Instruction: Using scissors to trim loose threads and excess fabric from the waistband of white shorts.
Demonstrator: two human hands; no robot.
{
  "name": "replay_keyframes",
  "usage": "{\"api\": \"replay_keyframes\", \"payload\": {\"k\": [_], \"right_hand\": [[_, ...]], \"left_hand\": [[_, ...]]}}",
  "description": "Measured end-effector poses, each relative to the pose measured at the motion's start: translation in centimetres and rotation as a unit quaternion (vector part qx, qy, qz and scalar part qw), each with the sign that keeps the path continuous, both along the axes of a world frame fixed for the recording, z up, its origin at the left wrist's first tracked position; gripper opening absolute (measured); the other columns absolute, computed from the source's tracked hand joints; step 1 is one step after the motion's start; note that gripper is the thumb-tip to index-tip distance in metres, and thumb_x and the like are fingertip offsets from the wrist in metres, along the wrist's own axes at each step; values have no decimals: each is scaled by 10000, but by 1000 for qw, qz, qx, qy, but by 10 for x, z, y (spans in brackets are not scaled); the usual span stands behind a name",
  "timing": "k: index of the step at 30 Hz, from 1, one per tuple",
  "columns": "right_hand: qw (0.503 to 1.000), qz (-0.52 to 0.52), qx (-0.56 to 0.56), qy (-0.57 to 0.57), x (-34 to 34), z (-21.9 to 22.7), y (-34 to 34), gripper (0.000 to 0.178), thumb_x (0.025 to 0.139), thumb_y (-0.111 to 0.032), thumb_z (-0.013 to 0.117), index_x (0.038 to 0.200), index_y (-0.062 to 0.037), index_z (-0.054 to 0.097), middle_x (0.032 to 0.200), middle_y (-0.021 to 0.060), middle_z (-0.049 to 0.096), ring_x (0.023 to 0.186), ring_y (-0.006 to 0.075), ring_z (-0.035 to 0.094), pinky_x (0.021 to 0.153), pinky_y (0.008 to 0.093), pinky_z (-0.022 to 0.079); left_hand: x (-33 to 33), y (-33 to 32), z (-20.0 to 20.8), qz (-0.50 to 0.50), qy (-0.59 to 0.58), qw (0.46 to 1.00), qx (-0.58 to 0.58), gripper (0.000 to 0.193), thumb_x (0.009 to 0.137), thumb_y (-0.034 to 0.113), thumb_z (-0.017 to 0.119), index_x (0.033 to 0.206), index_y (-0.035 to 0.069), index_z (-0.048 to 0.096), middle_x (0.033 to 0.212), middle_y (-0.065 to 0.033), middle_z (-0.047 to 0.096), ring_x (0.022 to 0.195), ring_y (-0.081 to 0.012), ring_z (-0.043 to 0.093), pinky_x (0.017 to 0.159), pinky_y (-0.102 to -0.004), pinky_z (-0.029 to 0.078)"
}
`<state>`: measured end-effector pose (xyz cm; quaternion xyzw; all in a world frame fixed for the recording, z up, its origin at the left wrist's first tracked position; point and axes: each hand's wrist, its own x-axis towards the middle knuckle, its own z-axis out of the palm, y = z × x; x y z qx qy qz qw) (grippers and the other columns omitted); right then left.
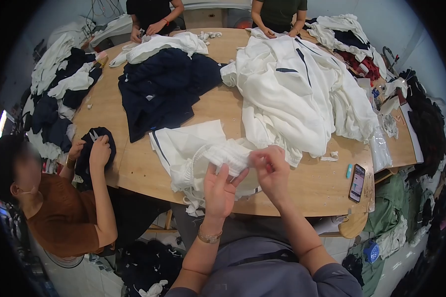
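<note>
A white garment (195,132) with a dark stripe lies at the table's near edge, its gathered elastic waistband (228,153) raised in front of me. My left hand (219,192) is under the waistband, palm up, with the band held between thumb and fingers. At the band's right end my right hand (273,173) is closed in a pinch; its fingertips are slightly blurred, and whether they hold a thread or a fold of cloth is hard to make out. A white drawstring (195,202) hangs by the table edge, left of my left hand.
Navy cloth (163,89) and a large white garment pile (287,99) cover the wooden table (134,168). A phone (357,183) and a small turquoise item (349,171) lie at right. A co-worker at left holds scissors (94,134) over dark cloth; two more people handle cloth opposite.
</note>
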<state>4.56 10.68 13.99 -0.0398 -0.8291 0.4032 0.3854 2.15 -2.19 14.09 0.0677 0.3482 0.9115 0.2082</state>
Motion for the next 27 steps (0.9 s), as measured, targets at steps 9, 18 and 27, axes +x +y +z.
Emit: {"api": "replay_keyframes", "payload": {"k": [9,18,27], "right_hand": [[996,46,72,40,2,22,-10,207,715,-46,660,918,-35,620,822,78,598,794,239,515,831,352,361],[919,189,-288,-192,-1,-1,17,188,835,-188,606,883,-8,628,594,-73,467,555,12,354,486,177,302],[826,238,-481,-174,-7,-2,7,208,854,-217,589,751,-36,601,642,-68,524,583,5,423,506,182,341]], "left_hand": [[0,-7,-12,-129,-16,976,174,545,929,487,189,1266,82,325,1127,-141,539,1107,-260,489,993,-457,317],[-12,-22,15,248,394,730,-501,306,689,169,717,941,20,626,867,-136,613,866,-246,589,707,-329,461],[-22,-14,4,52,366,803,-468,211,771,179,648,903,19,614,729,-99,627,645,-216,594,631,-282,464]]}}
